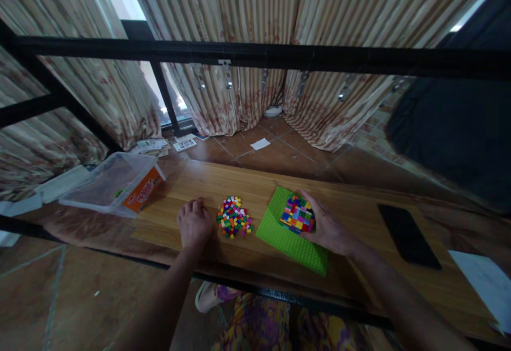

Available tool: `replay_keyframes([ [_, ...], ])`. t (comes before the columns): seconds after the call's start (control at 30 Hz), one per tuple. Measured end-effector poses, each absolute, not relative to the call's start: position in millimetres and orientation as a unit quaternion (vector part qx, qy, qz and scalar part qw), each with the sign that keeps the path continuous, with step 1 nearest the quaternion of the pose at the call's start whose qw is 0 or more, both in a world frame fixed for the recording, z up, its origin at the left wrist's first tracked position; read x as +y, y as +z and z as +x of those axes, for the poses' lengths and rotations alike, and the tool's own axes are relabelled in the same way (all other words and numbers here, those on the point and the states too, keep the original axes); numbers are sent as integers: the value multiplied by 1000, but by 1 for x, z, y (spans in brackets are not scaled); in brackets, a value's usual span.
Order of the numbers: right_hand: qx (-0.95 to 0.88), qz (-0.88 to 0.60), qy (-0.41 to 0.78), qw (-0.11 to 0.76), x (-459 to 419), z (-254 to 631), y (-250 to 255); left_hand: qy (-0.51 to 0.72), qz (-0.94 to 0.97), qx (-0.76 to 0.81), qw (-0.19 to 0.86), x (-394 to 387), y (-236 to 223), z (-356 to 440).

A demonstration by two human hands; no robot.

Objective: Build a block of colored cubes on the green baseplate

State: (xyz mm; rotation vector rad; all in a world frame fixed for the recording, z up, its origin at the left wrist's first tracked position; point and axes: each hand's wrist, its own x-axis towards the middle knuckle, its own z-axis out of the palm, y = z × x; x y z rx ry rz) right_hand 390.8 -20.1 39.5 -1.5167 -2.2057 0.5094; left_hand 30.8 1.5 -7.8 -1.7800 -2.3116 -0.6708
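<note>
A green baseplate (305, 255) lies on the wooden board, turned at an angle. On it sits a block of multicoloured building bricks (298, 213), packed together in a rough square. My right hand (325, 227) grips the block from its right side, thumb at the near edge and fingers at the far edge. To the left is a pile of small loose bricks (235, 217) in many colours. Just left of that pile, my left hand (195, 225) rests on the board, palm down with fingers curled under. Whatever its fingers may hold is hidden.
A clear plastic box (107, 180) with an orange label stands at the board's left end, a green piece inside. On the right lie a black phone (408, 235) and white paper (483, 276). A black metal bar (255, 55) crosses beyond the wooden board (191, 175).
</note>
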Motion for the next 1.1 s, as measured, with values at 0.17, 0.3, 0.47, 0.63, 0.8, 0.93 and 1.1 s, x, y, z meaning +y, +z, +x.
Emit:
replay_keyframes([
  [0.17,-822,-521,141,184,-16,401,47,-226,-590,-773,63,1,-9,32],
  [0.3,-812,-524,69,248,-39,367,61,-223,-586,-777,52,1,-8,32],
  [0.47,-762,-515,139,368,-77,283,48,-225,-588,-776,36,0,-6,33],
  [0.63,-714,-564,181,373,-68,236,14,-225,-589,-775,31,-1,-6,33],
  [0.8,-743,-572,159,310,-46,227,6,-229,-590,-774,35,-1,-6,33],
  [0.93,-755,-571,153,283,-41,223,4,-230,-591,-772,40,-1,-6,33],
  [1.1,-758,-567,138,290,-40,222,-2,-233,-591,-771,43,-1,-7,33],
])
